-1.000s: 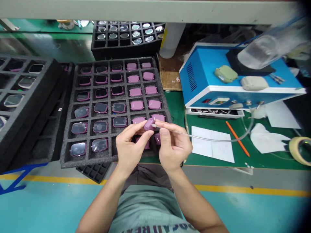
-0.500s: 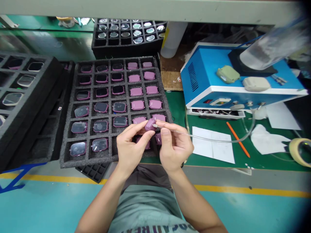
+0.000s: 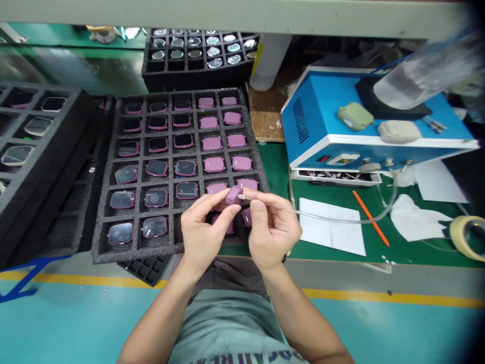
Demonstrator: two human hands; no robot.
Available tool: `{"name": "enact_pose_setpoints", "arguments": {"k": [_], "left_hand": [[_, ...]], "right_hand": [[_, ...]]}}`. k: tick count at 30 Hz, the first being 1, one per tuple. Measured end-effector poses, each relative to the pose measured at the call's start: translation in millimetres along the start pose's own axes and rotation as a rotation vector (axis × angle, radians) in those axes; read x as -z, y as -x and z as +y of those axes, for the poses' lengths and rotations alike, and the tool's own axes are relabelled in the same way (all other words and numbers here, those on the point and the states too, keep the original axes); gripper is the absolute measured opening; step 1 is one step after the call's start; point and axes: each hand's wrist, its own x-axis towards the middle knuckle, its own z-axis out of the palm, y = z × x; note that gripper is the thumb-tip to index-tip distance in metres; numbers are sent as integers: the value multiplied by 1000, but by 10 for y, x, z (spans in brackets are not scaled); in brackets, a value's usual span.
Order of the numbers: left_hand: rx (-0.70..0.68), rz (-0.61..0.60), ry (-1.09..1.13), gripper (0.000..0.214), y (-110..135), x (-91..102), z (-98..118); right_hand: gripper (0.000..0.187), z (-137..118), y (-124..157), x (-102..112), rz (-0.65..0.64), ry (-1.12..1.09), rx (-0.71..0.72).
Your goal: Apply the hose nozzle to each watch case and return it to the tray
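A purple watch case (image 3: 232, 196) is pinched in my left hand (image 3: 204, 222), tilted on its side over the near right part of the foam tray (image 3: 99, 212). My right hand (image 3: 275, 225) is closed around the end of a clear thin tube (image 3: 322, 218). The tube's small pale tip touches or nearly touches the side of the case; I cannot tell which. Below the hands, the tray's compartments hold more purple watch cases (image 3: 214, 164), some with dark screens (image 3: 187, 190) facing up. My hands partly hide the tray's near right compartments.
Right of the tray stands a blue machine (image 3: 322, 108), which the tube runs to. Green and beige watch cases lie on it. On the bench are white paper (image 3: 329, 227), an orange stick (image 3: 370, 217) and a tape roll (image 3: 464, 235). Stacked foam trays (image 3: 71, 151) stand left, another tray (image 3: 178, 78) behind.
Both hands hold almost the same pose, with the tube tip still at the side of the watch case. The view has shifted very slightly.
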Motion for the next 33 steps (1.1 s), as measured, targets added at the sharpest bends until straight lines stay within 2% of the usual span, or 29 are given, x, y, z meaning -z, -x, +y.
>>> {"name": "enact_pose_setpoints", "arguments": {"k": [33], "left_hand": [[-6, -12, -28, 28, 4, 27, -5]], "right_hand": [[14, 22, 8, 2, 14, 21, -6]]}}
